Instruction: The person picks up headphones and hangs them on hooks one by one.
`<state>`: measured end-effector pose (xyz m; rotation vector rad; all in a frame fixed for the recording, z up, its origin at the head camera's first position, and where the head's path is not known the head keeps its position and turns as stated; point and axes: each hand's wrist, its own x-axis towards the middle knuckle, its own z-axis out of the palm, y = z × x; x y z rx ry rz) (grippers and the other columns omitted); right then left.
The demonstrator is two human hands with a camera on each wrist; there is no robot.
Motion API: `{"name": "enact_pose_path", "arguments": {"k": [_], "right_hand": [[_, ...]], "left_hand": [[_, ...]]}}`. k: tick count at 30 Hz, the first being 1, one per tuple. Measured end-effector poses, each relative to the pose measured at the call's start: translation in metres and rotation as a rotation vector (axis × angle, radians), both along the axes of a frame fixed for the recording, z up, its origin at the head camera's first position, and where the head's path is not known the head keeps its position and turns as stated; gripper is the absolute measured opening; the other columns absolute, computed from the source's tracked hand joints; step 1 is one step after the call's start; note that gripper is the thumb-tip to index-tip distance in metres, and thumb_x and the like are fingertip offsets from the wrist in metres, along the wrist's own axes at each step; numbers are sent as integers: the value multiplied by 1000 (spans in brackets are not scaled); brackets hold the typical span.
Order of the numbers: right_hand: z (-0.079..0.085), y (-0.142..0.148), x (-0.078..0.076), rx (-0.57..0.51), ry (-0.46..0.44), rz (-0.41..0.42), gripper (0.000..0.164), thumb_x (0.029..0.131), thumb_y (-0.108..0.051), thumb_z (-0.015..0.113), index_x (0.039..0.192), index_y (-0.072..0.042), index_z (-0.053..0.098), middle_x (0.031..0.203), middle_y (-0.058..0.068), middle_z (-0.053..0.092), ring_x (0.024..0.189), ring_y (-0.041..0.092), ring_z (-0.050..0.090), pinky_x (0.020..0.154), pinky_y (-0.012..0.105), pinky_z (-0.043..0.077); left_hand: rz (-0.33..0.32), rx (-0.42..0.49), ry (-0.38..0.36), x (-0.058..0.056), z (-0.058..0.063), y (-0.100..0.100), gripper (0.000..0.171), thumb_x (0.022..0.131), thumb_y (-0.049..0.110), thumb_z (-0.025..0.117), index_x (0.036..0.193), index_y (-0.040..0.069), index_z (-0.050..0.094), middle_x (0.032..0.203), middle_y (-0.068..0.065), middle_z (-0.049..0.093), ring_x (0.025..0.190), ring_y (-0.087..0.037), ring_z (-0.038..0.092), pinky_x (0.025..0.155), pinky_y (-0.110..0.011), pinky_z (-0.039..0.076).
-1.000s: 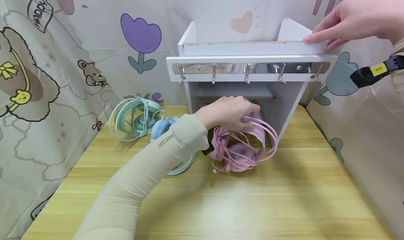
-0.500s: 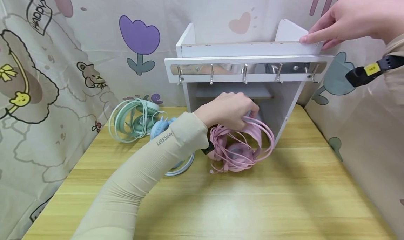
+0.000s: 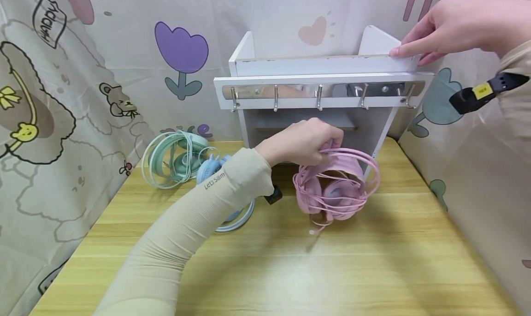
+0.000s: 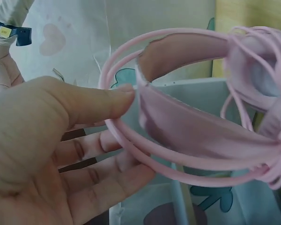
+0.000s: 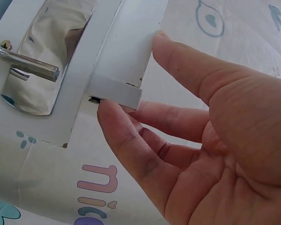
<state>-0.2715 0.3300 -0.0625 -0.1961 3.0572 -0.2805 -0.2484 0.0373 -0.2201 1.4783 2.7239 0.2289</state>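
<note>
My left hand (image 3: 304,140) pinches the top of a pair of pink headphones (image 3: 338,193) in front of the shelf's lower opening. In the left wrist view, the thumb and fingers close on the pink cable (image 4: 182,174) looped beside the headband (image 4: 196,126). More cable wraps around the ear cups, and one loose end hangs below them. At the upper right, my right hand (image 3: 460,27) grips the corner of the white shelf (image 3: 298,67). In the right wrist view, its thumb lies on the board's edge (image 5: 119,96) with fingers around the end.
Metal hooks (image 3: 319,97) line a strip across the shelf's front. Mint green headphones (image 3: 178,159) with coiled cable sit at the table's back left. Blue headphones (image 3: 209,168) lie beside them, partly behind the left sleeve (image 3: 207,214). Patterned cloth walls flank the wooden table (image 3: 332,274).
The pink headphones have risen and moved right, with the ear cups now hanging beneath the headband. My right hand keeps its hold on the shelf corner.
</note>
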Motion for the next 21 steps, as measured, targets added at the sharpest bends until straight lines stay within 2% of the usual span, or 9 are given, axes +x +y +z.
{"name": "enact_pose_path", "arguments": {"k": [3, 10, 21], "right_hand": [[-1, -3, 0, 1, 11, 6, 71, 104, -47, 69, 142, 11, 60, 95, 12, 79, 91, 30, 67, 107, 85, 31], [-2, -6, -2, -8, 19, 17, 69, 104, -47, 69, 141, 10, 62, 94, 11, 80, 87, 26, 68, 107, 84, 32], [-2, -9, -4, -17, -2, 0, 72, 103, -50, 69, 143, 9, 61, 92, 7, 80, 83, 21, 71, 107, 83, 34]], "left_hand": [[-13, 66, -17, -1, -2, 0, 10, 98, 23, 76, 104, 21, 67, 87, 3, 64, 83, -13, 63, 69, -27, 50], [-34, 200, -30, -1, -5, 3, 16, 96, 25, 81, 100, 17, 68, 79, 5, 63, 75, -10, 58, 69, -24, 46], [21, 240, -6, 6, 1, 8, 18, 96, 29, 81, 100, 17, 67, 76, 7, 61, 76, -8, 56, 71, -23, 44]]}}
